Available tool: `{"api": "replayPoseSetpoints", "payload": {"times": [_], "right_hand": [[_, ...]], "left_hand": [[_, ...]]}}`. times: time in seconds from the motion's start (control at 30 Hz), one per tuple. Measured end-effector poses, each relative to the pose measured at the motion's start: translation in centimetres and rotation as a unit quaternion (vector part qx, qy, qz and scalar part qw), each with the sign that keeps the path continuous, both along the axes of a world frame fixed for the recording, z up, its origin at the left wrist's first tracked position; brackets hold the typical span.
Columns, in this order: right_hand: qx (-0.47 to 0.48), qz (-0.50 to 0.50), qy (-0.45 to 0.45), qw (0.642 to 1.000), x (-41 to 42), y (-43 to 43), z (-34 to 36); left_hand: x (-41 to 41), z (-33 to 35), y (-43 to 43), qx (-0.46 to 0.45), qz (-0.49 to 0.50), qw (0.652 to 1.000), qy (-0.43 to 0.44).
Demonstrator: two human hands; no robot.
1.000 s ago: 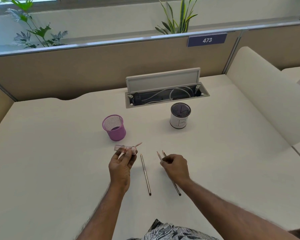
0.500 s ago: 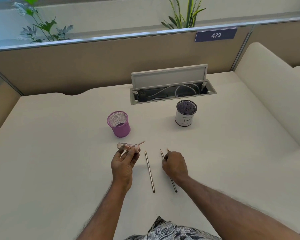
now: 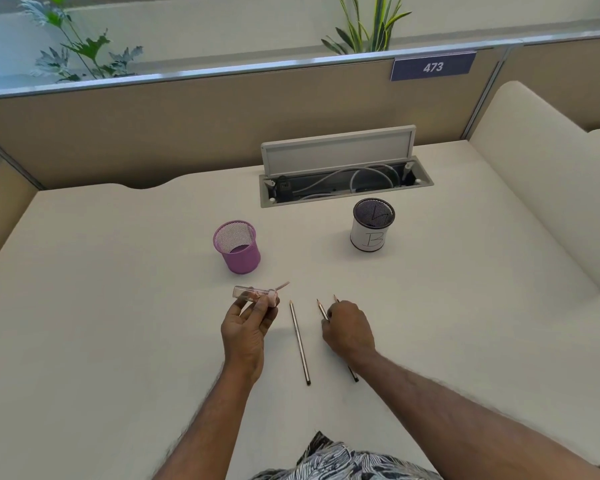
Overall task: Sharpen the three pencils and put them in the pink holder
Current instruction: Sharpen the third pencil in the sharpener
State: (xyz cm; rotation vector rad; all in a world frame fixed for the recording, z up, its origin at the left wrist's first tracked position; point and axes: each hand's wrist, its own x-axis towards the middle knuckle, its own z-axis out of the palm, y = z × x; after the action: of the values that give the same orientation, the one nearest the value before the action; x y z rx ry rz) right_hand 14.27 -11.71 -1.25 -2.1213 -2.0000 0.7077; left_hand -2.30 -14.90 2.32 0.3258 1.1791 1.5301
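- Grips a clear tube sharpener [image 3: 253,294] in the left hand [image 3: 246,327], fingers and thumb curled round it, tube lying crosswise at the fingertips with its pink cap end toward the right hand.
- Shows a thin pinkish strip sticking out of that cap end, angled up and away from the left hand; cannot tell what it is.
- Curls the right hand [image 3: 349,329] down onto a pencil pair [image 3: 322,309] on the counter [image 3: 118,323], fingers bent over both shafts; cannot tell whether clamped on one pencil or on both.
- Points both tips of the pair out past the right knuckles, away from the body, slightly spread; lets one blunt end show on the near side of the right wrist.
- Leaves a single pencil [image 3: 299,341] flat on the counter between the two hands, touched by neither, tip pointing away from the body, roughly parallel to the pair.
- Has the pink holder [image 3: 238,245] upright beyond the left hand, just past the sharpener and apart from it, mesh wall visible inside the rim.
- Has a white-wrapped mesh cup [image 3: 373,225] marked "B" upright beyond the right hand, well apart from the pink holder.
- Has an open cable hatch [image 3: 343,181] beyond both cups, lid raised, grey cables inside.
- Ends at a tan partition with a blue plate [image 3: 433,66] reading 473, beyond the right hand.
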Motion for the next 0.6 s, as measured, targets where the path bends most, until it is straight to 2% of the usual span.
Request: {"api": "replayPoseSetpoints", "payload": {"times": [0.23, 0.37, 0.6], "right_hand": [[0.073, 0.068, 0.019, 0.995, -1.4, -1.0, 1.0], [-0.029, 0.101, -0.009, 0.994, -3.0, -1.4, 1.2], [-0.084, 0.119, -0.023, 0.989, -2.7, -2.5, 1.1]], "left_hand": [[-0.1, -0.1, -0.2, 0.001, 0.002, 1.000, 0.004], [-0.1, 0.1, -0.1, 0.001, -0.002, 1.000, 0.008], [-0.3, -0.1, -0.1, 0.002, -0.001, 1.000, 0.018]]}}
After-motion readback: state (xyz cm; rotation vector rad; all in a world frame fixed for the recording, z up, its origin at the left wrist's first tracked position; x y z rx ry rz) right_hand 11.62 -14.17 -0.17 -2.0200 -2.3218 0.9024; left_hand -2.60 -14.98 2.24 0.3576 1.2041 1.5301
